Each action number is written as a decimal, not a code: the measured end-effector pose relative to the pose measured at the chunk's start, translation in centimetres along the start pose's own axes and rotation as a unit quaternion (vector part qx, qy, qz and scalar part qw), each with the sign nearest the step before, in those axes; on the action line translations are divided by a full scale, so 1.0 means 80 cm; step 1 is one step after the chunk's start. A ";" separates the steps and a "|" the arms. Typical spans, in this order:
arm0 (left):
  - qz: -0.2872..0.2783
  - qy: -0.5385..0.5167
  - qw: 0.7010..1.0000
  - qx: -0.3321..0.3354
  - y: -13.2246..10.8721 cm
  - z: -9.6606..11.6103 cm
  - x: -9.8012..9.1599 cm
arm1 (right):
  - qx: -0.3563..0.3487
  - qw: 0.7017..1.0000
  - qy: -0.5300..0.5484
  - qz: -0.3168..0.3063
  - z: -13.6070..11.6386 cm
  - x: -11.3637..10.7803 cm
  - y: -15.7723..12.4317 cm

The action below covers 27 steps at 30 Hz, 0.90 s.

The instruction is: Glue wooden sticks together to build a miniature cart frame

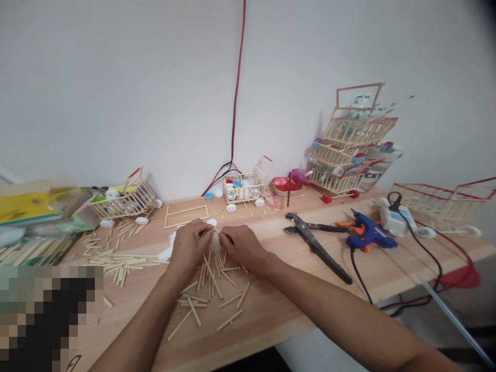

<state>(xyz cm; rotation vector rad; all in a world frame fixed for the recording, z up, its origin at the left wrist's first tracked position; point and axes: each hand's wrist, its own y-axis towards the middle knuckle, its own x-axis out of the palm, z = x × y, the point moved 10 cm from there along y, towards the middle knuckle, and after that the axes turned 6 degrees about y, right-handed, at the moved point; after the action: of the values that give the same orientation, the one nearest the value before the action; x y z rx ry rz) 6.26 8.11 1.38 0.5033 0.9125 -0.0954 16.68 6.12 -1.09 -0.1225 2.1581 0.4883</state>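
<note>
My left hand (192,240) and my right hand (242,247) meet above the table with fingers pinched. Between the fingertips shows a bit of a thin, pale wooden stick (216,230); the fingers cover the rest of it. Under and in front of my wrists lies a loose pile of short wooden sticks (211,276). Just beyond my left hand is a flat rectangular frame of sticks (186,216), and a white disc (212,222) lies by the fingertips. Some crumpled white material (166,253) pokes out beside my left hand.
Pliers (315,243) and a blue glue gun (370,233) with its cord lie on the right, near a white power strip (397,217). Small stick carts stand at the back: one with bottle caps (244,190), one at left (124,199), several stacked (349,139). More sticks (122,263) lie left.
</note>
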 end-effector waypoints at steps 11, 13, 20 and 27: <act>-0.008 0.013 1.000 -0.002 0.000 0.002 0.001 | 0.003 1.000 -0.006 0.004 0.000 0.000 0.001; -0.008 0.013 1.000 -0.001 0.000 0.002 0.001 | 0.000 1.000 -0.005 0.005 0.000 -0.001 0.001; -0.007 0.019 1.000 0.002 0.000 0.001 0.001 | 0.000 1.000 -0.005 0.004 0.001 0.000 0.000; -0.014 0.005 1.000 0.000 -0.001 -0.001 0.003 | 0.002 1.000 -0.012 0.004 0.001 0.000 0.001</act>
<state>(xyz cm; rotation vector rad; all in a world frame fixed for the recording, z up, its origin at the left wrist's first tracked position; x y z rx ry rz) 6.37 8.15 1.11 0.4914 0.9285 -0.1180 16.73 6.20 -1.13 -0.1056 2.1362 0.4888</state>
